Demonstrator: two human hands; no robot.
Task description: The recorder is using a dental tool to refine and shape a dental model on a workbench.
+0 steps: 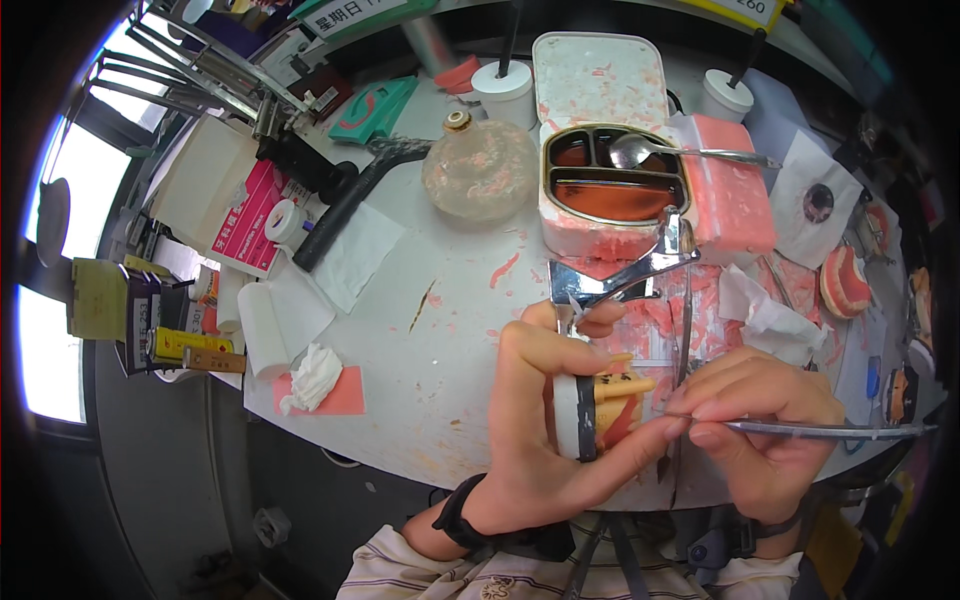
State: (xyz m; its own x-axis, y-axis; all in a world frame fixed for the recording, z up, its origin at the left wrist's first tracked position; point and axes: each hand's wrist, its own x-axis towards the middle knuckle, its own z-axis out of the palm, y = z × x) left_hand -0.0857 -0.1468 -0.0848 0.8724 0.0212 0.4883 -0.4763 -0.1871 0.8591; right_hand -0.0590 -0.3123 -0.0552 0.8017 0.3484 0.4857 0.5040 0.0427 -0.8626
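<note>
My left hand (525, 410) is wrapped round a metal dental articulator (640, 278) with a dental model (612, 408) mounted in it. The model shows a dark band, a yellowish part with small pegs and some pink wax. Between the fingertips and thumb of my right hand (765, 415) is a slim metal wax carver (820, 430), lying nearly level. Its thin tip points left at the model's pink side; whether it touches cannot be seen. My left thumb reaches close to the tip. Other thin metal tools (685, 320) lie on the table just beyond the hands.
A wax heater (590, 240) with dark red liquid in its compartments stands behind, a spoon (690, 152) across it. Left of it sits a round glass bottle (478, 178). Crumpled tissue (315, 375) lies front left. Pink-and-white dental models (845, 282) and wax scraps are at right.
</note>
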